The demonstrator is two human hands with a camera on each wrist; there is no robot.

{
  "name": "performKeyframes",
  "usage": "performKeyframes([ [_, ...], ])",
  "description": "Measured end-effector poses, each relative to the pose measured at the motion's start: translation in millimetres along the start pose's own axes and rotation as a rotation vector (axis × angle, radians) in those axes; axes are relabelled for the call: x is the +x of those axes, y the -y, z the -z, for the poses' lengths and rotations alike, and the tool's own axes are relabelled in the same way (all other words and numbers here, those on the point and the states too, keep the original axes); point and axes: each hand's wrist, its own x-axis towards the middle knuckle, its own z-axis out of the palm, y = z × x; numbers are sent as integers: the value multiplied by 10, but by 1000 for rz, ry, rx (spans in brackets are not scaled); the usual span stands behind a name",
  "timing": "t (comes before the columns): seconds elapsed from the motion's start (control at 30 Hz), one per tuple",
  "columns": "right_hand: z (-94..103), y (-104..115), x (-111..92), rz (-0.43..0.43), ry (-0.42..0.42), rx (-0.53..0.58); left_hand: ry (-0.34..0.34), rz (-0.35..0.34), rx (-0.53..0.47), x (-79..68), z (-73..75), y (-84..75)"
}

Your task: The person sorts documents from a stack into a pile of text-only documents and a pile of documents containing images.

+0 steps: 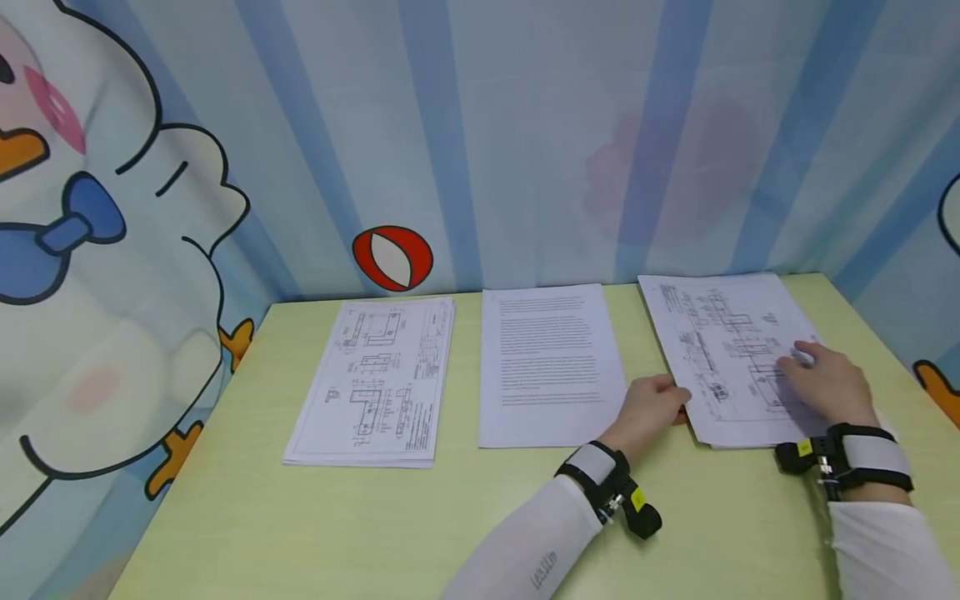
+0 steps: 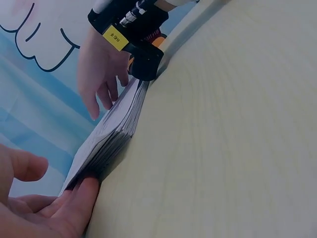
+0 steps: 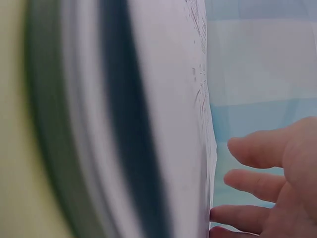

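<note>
A stack of paper sheets [image 1: 708, 333] printed with technical line drawings lies at the right of the table. At its near left edge is my left hand [image 1: 647, 410]. The left wrist view shows the left fingers [image 2: 81, 198] reaching in at the underside of the stack's edge, with the thumb [image 2: 29, 166] held apart from the paper. Over the stack's right part hovers my right hand [image 1: 832, 383], its fingers loosely spread. In the right wrist view, the lower fingertips of the right hand [image 3: 277, 178] come right to the top sheet [image 3: 171, 99].
Beside this stack, in the middle, lies a white stack of text pages [image 1: 547, 417]. Farther left is another stack of drawings [image 1: 386, 375]. All rest on a pale yellow table [image 1: 225, 500], whose back edge meets a blue patterned curtain [image 1: 525, 167].
</note>
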Motion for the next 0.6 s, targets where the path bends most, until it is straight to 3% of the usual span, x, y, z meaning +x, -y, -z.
performKeyframes([
  [0.23, -62, 78, -1, 12, -65, 0, 2, 0, -132, 13, 23, 1],
  [0.4, -122, 141, -18, 14, -73, 77, 30, -40, -48, -28, 116, 19],
  [0.6, -152, 221, 13, 41, -3, 123, 13, -76, -20, -34, 263, 6],
])
